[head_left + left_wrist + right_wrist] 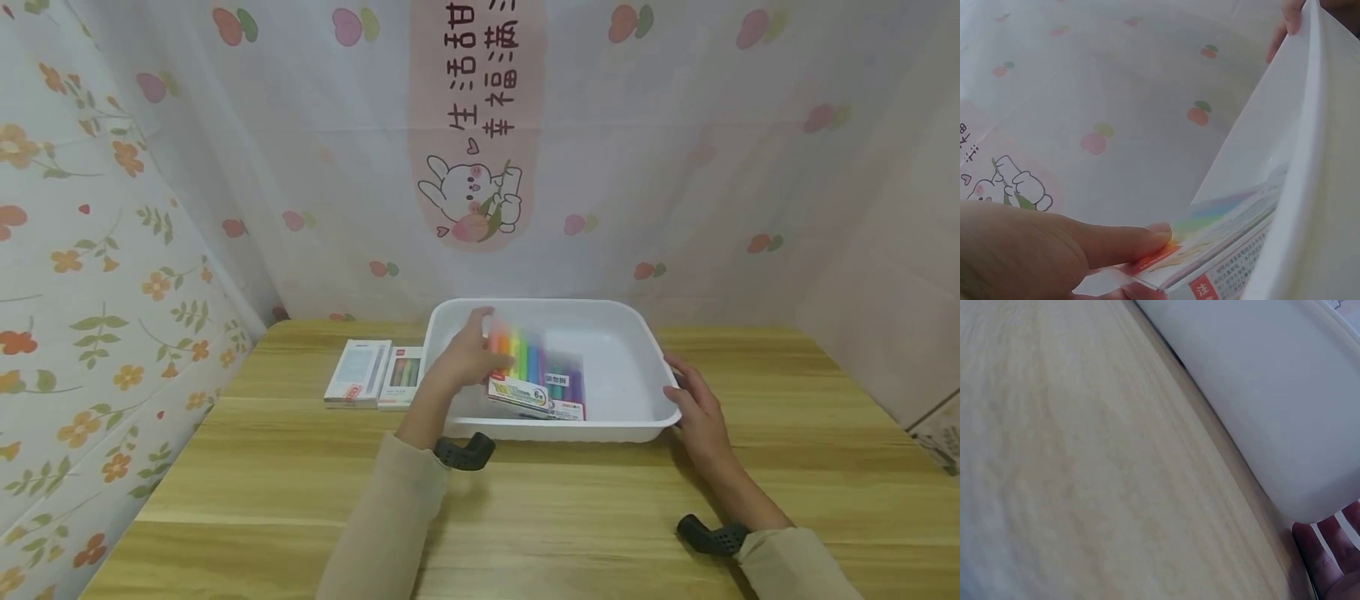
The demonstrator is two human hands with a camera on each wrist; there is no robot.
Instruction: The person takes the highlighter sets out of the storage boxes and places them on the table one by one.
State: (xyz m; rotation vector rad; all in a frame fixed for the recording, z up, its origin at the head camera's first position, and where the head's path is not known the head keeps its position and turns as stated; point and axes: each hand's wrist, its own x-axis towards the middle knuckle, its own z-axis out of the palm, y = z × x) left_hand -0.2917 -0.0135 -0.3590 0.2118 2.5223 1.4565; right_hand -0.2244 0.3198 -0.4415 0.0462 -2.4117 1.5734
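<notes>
White tray (615, 367) — two packs (519, 395), left hand (467, 357) pinching one — two boxes (358, 372) beside.

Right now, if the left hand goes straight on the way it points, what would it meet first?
Probably the far wall of the white tray; the left hand, holding the coloured pen pack, might pass above the rim, since height is unclear.

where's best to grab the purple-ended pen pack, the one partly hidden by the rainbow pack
Probably by the right end of the purple-ended pack, coming from above and the right: the rainbow pack, pinched by the left hand, covers its left part, while bare floor of the white tray lies to its right.
</notes>
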